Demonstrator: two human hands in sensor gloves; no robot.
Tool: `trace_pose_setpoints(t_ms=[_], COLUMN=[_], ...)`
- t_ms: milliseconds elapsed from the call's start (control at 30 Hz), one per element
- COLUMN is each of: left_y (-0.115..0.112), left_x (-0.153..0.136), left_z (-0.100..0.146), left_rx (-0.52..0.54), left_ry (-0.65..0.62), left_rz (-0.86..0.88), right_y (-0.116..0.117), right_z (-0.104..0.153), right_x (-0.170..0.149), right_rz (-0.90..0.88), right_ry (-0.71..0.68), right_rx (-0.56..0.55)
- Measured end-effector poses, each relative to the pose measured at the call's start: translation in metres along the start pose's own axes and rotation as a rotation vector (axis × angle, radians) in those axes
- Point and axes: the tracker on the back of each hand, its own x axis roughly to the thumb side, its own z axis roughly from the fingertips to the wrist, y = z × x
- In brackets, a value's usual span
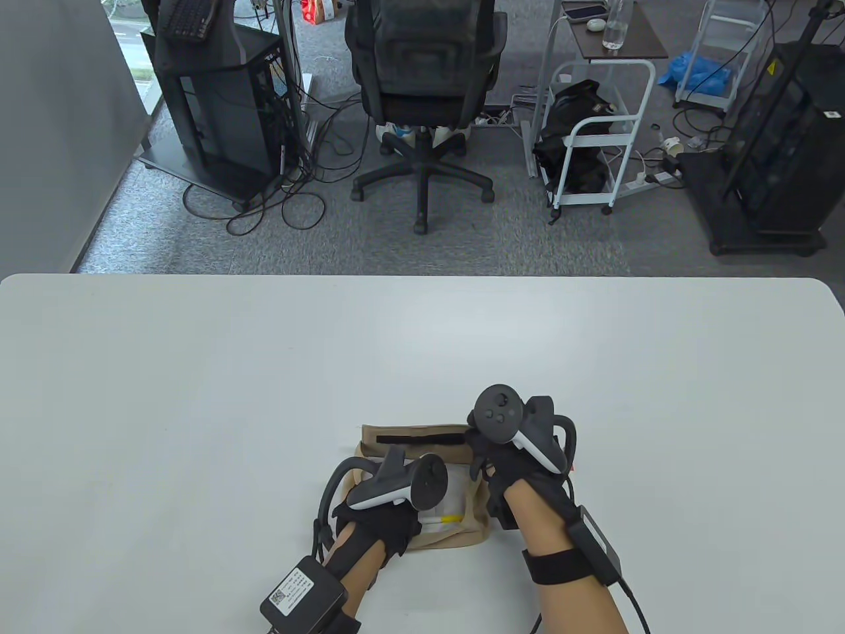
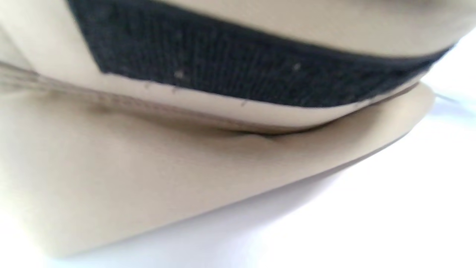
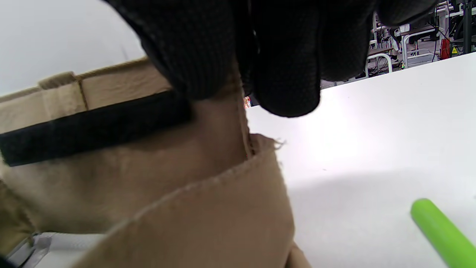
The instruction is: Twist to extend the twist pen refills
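Note:
A tan fabric pouch (image 1: 422, 449) with a black velcro strip (image 1: 419, 438) lies open on the white table near the front edge. My right hand (image 1: 482, 456) pinches the right end of its flap; in the right wrist view the gloved fingertips (image 3: 286, 93) press on the flap (image 3: 208, 149) beside the strip. My left hand (image 1: 386, 525) rests on the pouch's left front part, its fingers hidden under the tracker. White items (image 1: 455, 489) and a yellow tip (image 1: 450, 519) show inside the pouch. A green pen (image 3: 442, 234) lies on the table to the right of the pouch.
The left wrist view shows only the pouch fabric (image 2: 186, 167) and its velcro strip (image 2: 241, 70) from close up. The white table (image 1: 198, 396) stretches wide around the pouch. An office chair (image 1: 422, 86) and carts stand beyond the far edge.

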Motion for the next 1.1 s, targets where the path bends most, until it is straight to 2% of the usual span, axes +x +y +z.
trace_pose_setpoints(t_ms=[200, 333, 967, 1100], left_y=[-0.005, -0.005, -0.012, -0.009], left_x=[0.012, 0.012, -0.011, -0.019], left_z=[0.001, 0.002, 0.007, 0.012], left_rx=[0.049, 0.083, 0.058, 0.086], left_ry=[0.007, 0.000, -0.034, -0.037], left_rz=[-0.115, -0.122, 0.084, 0.165], right_y=[0.001, 0.001, 0.005, 0.005], right_z=[0.001, 0.001, 0.000, 0.000], right_x=[-0.001, 0.000, 0.001, 0.001], right_rz=[0.007, 0.013, 0.024, 0.027], right_ry=[0.001, 0.000, -0.014, -0.013], right_rx=[-0.003, -0.005, -0.018, -0.020])
